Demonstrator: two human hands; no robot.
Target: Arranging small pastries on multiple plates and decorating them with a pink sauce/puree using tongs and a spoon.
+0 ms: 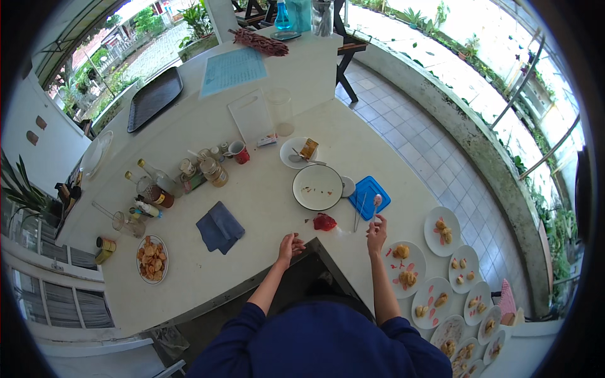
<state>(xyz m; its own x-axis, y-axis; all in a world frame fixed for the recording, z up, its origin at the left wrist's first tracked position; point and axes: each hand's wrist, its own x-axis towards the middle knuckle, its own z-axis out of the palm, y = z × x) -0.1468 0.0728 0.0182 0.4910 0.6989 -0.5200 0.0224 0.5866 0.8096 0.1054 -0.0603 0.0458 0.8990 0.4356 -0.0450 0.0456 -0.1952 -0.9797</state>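
Observation:
My right hand [376, 235] grips a metal spoon [377, 201] by its handle. The spoon's bowl points away from me and carries something pinkish, over a blue plastic lid [371, 185]. Thin metal tongs [359, 211] lie partly across that lid. At the table's front edge, my left hand [289, 249] holds nothing, its fingers loosely bent and apart. Between my hands, farther in, rests a red sauce packet [324, 221]. Behind it stands a white, dark-rimmed pan [317, 198] with a few food scraps inside. White plates [419, 249] of fried food and pink sauce smears spread at right.
A small plate [288, 158] holds cutlery and a brown packet. Bottles [160, 194], jars [216, 176] and a red mug [240, 153] line the left back. A folded blue cloth [220, 228] and a plate of fried snacks [152, 261] lie left. A glass cylinder [282, 113] stands behind.

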